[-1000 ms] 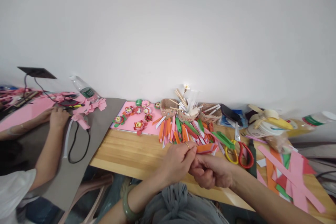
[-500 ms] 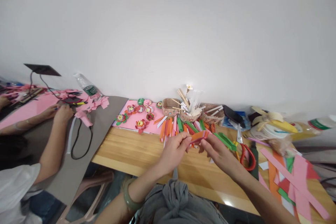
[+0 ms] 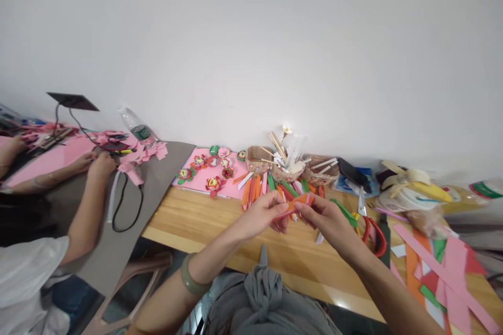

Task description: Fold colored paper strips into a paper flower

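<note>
An orange-and-pink paper strip (image 3: 302,201) is stretched between my two hands, above the near part of the wooden table (image 3: 188,218). My left hand (image 3: 264,213) pinches its left end between thumb and fingers. At the right end my right hand (image 3: 323,215) is closed on the strip, thumb on top. Just behind my hands lie folded paper strips (image 3: 251,191) in orange, pink, white and green. Several finished paper flowers (image 3: 214,184) rest on a pink sheet (image 3: 190,185) to the left.
Woven baskets (image 3: 257,159) with sticks stand by the wall. Red-handled scissors (image 3: 379,235) and loose paper strips (image 3: 451,272) lie at the right, near a banana peel (image 3: 426,188) on a tub. At the left a co-worker's hands (image 3: 100,163) work over a grey board (image 3: 165,167), near a bottle (image 3: 137,128).
My hands stay on the paper strip; its angle has changed, and my right thumb has come further left over it. The whole view has shifted slightly.
</note>
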### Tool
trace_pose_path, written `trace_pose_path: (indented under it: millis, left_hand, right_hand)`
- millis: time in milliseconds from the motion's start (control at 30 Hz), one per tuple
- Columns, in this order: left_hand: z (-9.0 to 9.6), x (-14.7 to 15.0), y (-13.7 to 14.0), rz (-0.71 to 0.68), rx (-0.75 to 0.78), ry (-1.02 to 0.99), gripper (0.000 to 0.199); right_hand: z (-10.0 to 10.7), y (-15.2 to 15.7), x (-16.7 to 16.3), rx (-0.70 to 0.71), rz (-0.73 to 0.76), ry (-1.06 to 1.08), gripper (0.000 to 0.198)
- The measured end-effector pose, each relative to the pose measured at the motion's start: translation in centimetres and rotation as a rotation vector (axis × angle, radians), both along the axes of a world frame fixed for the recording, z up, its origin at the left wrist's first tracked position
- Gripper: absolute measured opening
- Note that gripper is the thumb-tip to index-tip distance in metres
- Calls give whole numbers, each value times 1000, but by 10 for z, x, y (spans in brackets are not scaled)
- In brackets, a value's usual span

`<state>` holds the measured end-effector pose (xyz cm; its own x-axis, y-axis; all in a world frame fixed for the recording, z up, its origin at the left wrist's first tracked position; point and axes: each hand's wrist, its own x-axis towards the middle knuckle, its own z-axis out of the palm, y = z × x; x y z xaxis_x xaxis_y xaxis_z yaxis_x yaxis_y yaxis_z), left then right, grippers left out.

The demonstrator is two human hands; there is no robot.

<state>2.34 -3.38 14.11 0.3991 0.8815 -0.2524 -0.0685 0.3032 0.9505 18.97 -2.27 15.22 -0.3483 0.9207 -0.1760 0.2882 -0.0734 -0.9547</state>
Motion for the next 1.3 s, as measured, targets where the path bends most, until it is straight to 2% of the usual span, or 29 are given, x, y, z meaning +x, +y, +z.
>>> trace_pose_path:
  millis: [200, 400, 467, 567, 700, 833, 933, 1133, 1200, 1300]
  left_hand:
    - [-8, 6, -3, 141, 114, 40, 29]
    - [-8, 7, -5, 173, 131, 17, 29]
    - [-5, 7, -5, 159, 115, -9, 30]
    - [1, 5, -4, 100, 91, -56, 31]
    - [10, 1, -4, -17, 85, -83, 32]
    - [17, -2, -5, -130, 116, -59, 31]
    - [21, -2, -6, -156, 155, 0, 26]
    - [23, -1, -11, -98, 252, 227, 13]
    - [21, -1, -11, -36, 272, 286, 13]
    - [13, 0, -11, 68, 277, 315, 16]
  right_hand:
    - [-6, -8, -3, -233, 121, 100, 37]
    - [-10, -10, 0, -203, 115, 97, 29]
    - [-11, -10, 5, -156, 158, 80, 26]
    - [-14, -8, 13, -1, 271, -1, 23]
    - [-15, -1, 19, 124, 364, -74, 30]
    - [-1, 15, 19, 215, 474, -137, 30]
    - [17, 34, 20, 271, 580, -219, 25]
    - [55, 58, 10, 342, 774, -422, 16]
    - [64, 54, 2, 383, 750, -481, 16]
    - [68, 40, -7, 493, 613, -596, 22]
